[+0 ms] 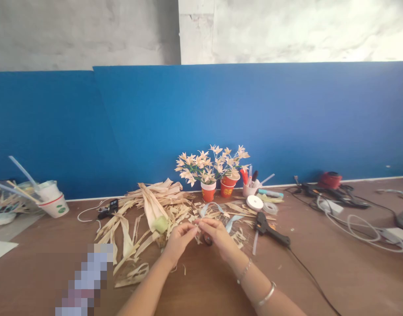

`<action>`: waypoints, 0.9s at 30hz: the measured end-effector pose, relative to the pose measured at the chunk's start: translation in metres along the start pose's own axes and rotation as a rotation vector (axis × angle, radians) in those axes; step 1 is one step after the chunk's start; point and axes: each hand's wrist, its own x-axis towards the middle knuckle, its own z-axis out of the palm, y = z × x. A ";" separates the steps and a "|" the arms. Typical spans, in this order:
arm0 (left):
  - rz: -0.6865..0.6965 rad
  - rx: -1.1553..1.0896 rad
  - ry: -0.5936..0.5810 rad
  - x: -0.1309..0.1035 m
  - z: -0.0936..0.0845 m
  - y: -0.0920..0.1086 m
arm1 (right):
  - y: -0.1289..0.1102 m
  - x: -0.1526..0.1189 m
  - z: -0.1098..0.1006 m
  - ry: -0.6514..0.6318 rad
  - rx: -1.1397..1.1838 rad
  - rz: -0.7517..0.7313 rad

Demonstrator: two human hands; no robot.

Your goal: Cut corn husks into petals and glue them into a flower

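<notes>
My left hand [180, 240] and my right hand [218, 233] meet at the fingertips above the front of the table. Both are closed in a pinch, and whatever lies between the fingers is too small to make out. Behind and left of them spreads a heap of dried corn husks [151, 199], with a pale green roll [160, 224] beside my left hand. A light blue ribbon-like strip [232, 221] curls just behind my right hand. Under the fingers a small dark round object is partly hidden.
Husk flowers [204, 164] stand in red paper cups [208, 193] near the blue partition [155, 123]. A black glue gun [270, 230] and white tape roll [254, 202] lie to the right, with cables [362, 228] farther over. A white cup [55, 205] holds sticks at left.
</notes>
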 end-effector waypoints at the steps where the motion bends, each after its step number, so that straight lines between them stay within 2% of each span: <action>1: -0.014 -0.005 0.005 0.000 0.000 0.000 | 0.000 -0.001 0.001 0.003 -0.005 -0.003; 9: 0.001 0.117 0.090 0.002 -0.004 -0.004 | 0.005 0.002 0.001 0.005 -0.068 -0.031; 11: 0.009 0.188 0.115 0.003 -0.006 -0.006 | 0.007 0.002 0.001 0.032 -0.185 -0.098; 14: 0.019 0.343 0.159 0.003 -0.006 -0.007 | 0.007 0.001 0.003 0.157 -0.435 -0.225; 17: 0.082 0.464 0.212 0.003 -0.005 -0.008 | 0.005 -0.001 0.005 0.228 -0.585 -0.237; 22: 0.201 0.570 0.227 0.002 -0.005 -0.009 | 0.005 -0.002 0.005 0.195 -0.581 -0.224; 27: 0.229 0.663 0.211 0.001 -0.005 -0.008 | 0.010 -0.001 0.001 0.144 -0.710 -0.326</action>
